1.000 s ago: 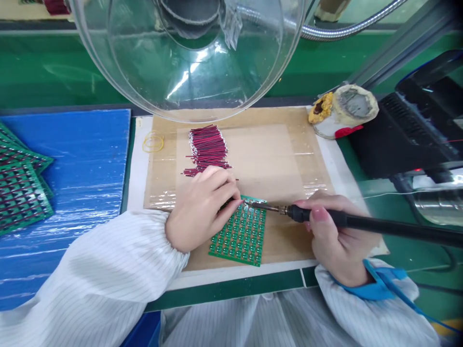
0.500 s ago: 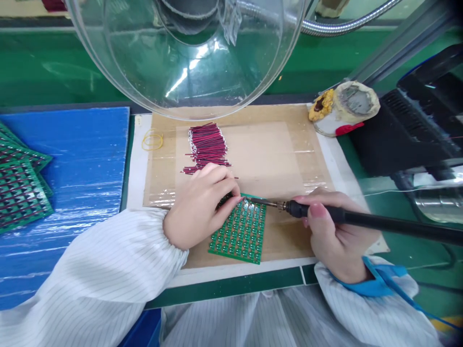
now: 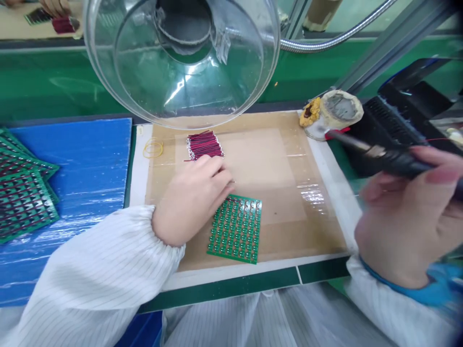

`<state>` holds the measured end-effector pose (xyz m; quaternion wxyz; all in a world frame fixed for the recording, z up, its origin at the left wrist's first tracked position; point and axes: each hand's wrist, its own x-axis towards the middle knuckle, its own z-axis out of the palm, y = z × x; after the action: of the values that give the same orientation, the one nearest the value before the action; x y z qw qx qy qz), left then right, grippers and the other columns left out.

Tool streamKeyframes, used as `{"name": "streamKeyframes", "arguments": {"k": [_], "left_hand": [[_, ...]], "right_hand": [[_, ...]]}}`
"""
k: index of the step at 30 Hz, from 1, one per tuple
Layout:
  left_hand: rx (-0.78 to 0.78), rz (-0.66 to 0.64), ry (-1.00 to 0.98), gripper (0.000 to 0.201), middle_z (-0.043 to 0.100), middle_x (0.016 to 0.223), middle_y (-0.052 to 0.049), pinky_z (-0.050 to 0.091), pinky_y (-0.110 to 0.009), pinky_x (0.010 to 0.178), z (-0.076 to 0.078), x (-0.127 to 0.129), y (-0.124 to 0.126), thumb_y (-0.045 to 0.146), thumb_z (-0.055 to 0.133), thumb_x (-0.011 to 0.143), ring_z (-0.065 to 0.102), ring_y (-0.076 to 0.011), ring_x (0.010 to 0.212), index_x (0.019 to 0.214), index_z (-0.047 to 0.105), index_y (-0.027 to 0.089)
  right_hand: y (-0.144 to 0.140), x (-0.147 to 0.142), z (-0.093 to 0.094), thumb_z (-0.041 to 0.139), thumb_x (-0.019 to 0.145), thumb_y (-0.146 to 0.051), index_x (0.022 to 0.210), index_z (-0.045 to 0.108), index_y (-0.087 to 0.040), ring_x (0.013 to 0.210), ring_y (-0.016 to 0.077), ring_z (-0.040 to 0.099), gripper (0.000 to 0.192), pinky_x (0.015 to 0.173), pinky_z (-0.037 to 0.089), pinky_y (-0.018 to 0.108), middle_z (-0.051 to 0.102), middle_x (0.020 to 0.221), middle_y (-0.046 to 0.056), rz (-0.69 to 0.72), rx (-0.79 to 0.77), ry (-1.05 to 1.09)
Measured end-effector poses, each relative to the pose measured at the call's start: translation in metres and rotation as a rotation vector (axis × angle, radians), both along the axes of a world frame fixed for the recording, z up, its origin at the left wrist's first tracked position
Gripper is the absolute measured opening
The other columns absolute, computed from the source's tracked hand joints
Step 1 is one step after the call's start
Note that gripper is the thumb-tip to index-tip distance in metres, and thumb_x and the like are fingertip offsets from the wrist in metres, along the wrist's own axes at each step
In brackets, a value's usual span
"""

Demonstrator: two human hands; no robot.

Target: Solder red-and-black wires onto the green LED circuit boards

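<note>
My right hand (image 3: pixel 408 217) grips a soldering iron (image 3: pixel 394 156), lifted off to the right and blurred by motion. The iron's tip points left, close to the pot with the yellow sponge. Over the lower end of a pile of dark red wires (image 3: pixel 205 144) lies my left hand (image 3: pixel 193 197), fingers curled together. Its fingertips are hidden, so I cannot make out what they hold. Just below and right of those fingers, a green circuit board panel (image 3: pixel 235 231) with rows of small solder pads rests flat on the brown work sheet (image 3: pixel 289 221).
A clear funnel hood (image 3: pixel 184 72) hangs over the back. At back right are a round pot (image 3: pixel 342 108), a yellow sponge (image 3: pixel 310 113) and a black device (image 3: pixel 390 130). Wired panels (image 3: pixel 27 202) lie on a blue board (image 3: pixel 94 159) at left, near a yellow rubber band (image 3: pixel 153 148).
My right hand has drawn the soldering iron away from the panel, up and to the right. My left hand has moved slightly from the panel's top edge towards the wire pile.
</note>
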<state>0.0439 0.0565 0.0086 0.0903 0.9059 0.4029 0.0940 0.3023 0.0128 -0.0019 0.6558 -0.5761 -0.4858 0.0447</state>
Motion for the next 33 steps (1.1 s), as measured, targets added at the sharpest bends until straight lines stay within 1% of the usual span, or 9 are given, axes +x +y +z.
{"name": "streamKeyframes", "arguments": {"k": [2,4,6,9,13,20,24,28,33], "left_hand": [[0.071,-0.035,0.126,0.02,0.06,0.091,-0.008,0.045,-0.036,0.075,0.004,0.002,0.005,0.02,0.047,0.095,0.056,-0.0226,0.088,0.086,0.064,0.014],[0.118,-0.096,0.176,0.022,0.059,0.083,-0.008,0.044,-0.034,0.069,0.006,0.006,0.008,0.01,0.046,0.092,0.057,-0.0213,0.079,0.078,0.063,0.013],[0.144,-0.131,0.149,0.027,0.058,0.076,-0.007,0.044,-0.032,0.066,0.005,0.009,0.009,0.002,0.043,0.089,0.058,-0.0193,0.073,0.073,0.061,0.013],[0.113,-0.143,0.089,0.026,0.06,0.077,-0.006,0.045,-0.03,0.067,-0.001,0.006,0.011,0.001,0.042,0.089,0.06,-0.0171,0.072,0.076,0.061,0.013],[0.001,-0.087,-0.196,0.014,0.065,0.093,-0.005,0.049,-0.029,0.077,-0.011,-0.008,0.015,0.015,0.046,0.096,0.063,-0.0153,0.085,0.098,0.06,0.014],[-0.092,0.033,-0.536,0.007,0.066,0.093,0.0,0.048,-0.022,0.071,-0.016,-0.015,0.003,0.018,0.056,0.094,0.06,-0.0099,0.082,0.097,0.062,0.018],[-0.095,0.046,-0.587,0.005,0.066,0.091,0.001,0.049,-0.023,0.076,-0.015,-0.016,0.0,0.017,0.06,0.091,0.061,-0.0098,0.084,0.094,0.064,0.019],[-0.133,-0.015,-0.602,0.008,0.064,0.095,-0.002,0.048,-0.027,0.085,-0.015,-0.014,-0.002,0.015,0.056,0.093,0.059,-0.0116,0.092,0.095,0.063,0.018],[-0.21,-0.097,-0.452,0.013,0.059,0.095,-0.005,0.044,-0.034,0.083,-0.021,-0.006,-0.009,0.018,0.049,0.096,0.052,-0.0166,0.092,0.092,0.062,0.017]], "right_hand": [[0.008,0.018,0.004,0.052,0.093,-0.034,0.118,0.062,-0.037,0.07,0.0127,0.059,0.028,0.058,0.043,0.032,0.064,0.098,0.0,-0.082,-0.093,-0.221],[0.015,0.032,0.006,0.056,0.09,-0.039,0.121,0.062,-0.034,0.095,0.0221,0.063,0.031,0.079,0.049,0.04,0.065,0.112,0.002,-0.014,-0.308,-0.51],[0.017,0.035,0.005,0.053,0.092,-0.039,0.124,0.058,-0.034,0.087,0.0226,0.067,0.033,0.081,0.052,0.043,0.07,0.096,0.002,0.069,-0.439,-0.394],[0.004,0.019,0.0,0.056,0.091,-0.036,0.126,0.054,-0.033,0.098,0.0235,0.068,0.035,0.088,0.056,0.044,0.066,0.118,0.004,0.216,-0.403,-0.174],[-0.023,-0.016,-0.014,0.075,0.076,-0.031,0.138,0.04,-0.031,0.117,0.0244,0.06,0.071,0.097,0.056,0.042,0.055,0.136,0.006,0.574,-0.497,-0.314],[-0.029,-0.036,-0.032,0.067,0.083,-0.027,0.142,0.033,-0.031,0.125,0.0211,0.055,0.068,0.108,0.049,0.042,0.052,0.14,0.004,0.854,-0.525,-0.438],[-0.027,-0.035,-0.026,0.067,0.084,-0.024,0.139,0.039,-0.031,0.119,0.0216,0.059,0.063,0.104,0.051,0.043,0.06,0.131,0.004,0.774,-0.509,-0.346],[-0.028,-0.027,-0.017,0.06,0.088,-0.022,0.125,0.057,-0.032,0.087,0.0205,0.07,0.039,0.086,0.059,0.041,0.073,0.091,0.0,0.458,-0.379,-0.237],[-0.026,-0.018,-0.02,0.064,0.084,-0.028,0.107,0.07,-0.033,0.082,0.0238,0.067,0.024,0.069,0.055,0.041,0.07,0.103,0.003,0.148,-0.252,-0.148]]}}
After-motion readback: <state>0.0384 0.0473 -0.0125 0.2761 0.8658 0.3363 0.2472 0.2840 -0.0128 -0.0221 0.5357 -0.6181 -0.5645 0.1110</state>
